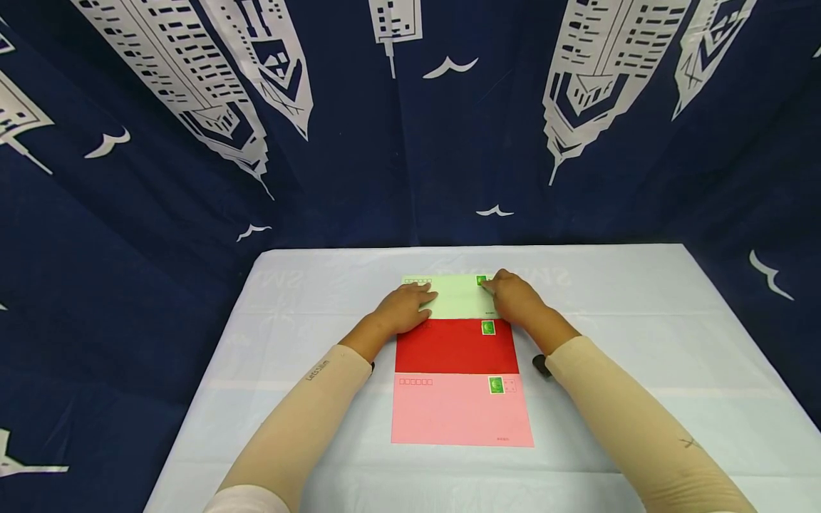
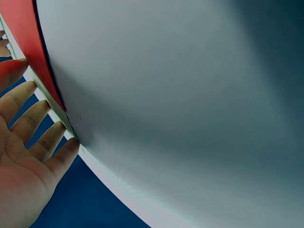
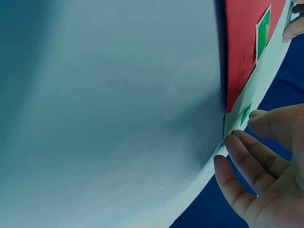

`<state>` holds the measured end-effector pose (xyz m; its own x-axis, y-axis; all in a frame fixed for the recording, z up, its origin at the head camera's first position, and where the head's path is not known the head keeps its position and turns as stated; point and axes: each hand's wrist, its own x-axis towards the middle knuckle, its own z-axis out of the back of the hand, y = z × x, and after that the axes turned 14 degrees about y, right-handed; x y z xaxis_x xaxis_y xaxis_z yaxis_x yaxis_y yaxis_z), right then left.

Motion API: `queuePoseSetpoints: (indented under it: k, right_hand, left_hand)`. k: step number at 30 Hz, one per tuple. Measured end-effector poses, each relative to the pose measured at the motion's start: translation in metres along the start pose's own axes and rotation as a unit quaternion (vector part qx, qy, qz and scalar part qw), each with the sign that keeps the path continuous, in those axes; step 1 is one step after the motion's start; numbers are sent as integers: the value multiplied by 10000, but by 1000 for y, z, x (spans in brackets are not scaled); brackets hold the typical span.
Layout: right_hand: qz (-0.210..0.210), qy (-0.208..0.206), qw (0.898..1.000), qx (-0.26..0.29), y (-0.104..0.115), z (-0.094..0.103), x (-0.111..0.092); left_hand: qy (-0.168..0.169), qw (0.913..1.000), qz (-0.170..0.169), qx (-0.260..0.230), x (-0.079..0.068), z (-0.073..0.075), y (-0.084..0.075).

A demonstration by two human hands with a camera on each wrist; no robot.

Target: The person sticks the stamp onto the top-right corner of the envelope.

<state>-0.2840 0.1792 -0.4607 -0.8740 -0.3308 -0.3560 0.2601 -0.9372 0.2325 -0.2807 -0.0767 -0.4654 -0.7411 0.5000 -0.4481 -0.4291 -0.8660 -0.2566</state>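
Observation:
A pale green envelope (image 1: 458,303) lies flat at the far end of a column of three envelopes. A red envelope (image 1: 449,349) comes below it, and a pink envelope (image 1: 458,413) is nearest. Each bears a green stamp (image 1: 496,385) near its upper right corner. My left hand (image 1: 403,308) rests on the green envelope's left side with its fingers spread; the left wrist view shows the fingertips along the paper. At the right side, my right hand (image 1: 516,297) touches the green envelope with fingertips, one beside its stamp (image 1: 481,281). Neither hand shows a firm grip.
A white cloth (image 1: 616,356) covers the table under the envelopes. Behind and beside it hangs a dark blue curtain (image 1: 359,185) with white building and bird prints. A small black device (image 1: 541,365) sits at the right wrist.

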Motion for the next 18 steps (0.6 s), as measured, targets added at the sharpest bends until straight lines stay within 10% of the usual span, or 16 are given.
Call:
queuePoseSetpoints:
  k: [18]
  right_hand:
    - [152, -144, 9976, -656, 1, 0, 4]
  left_hand:
    - [6, 10000, -51, -51, -5, 2, -2]
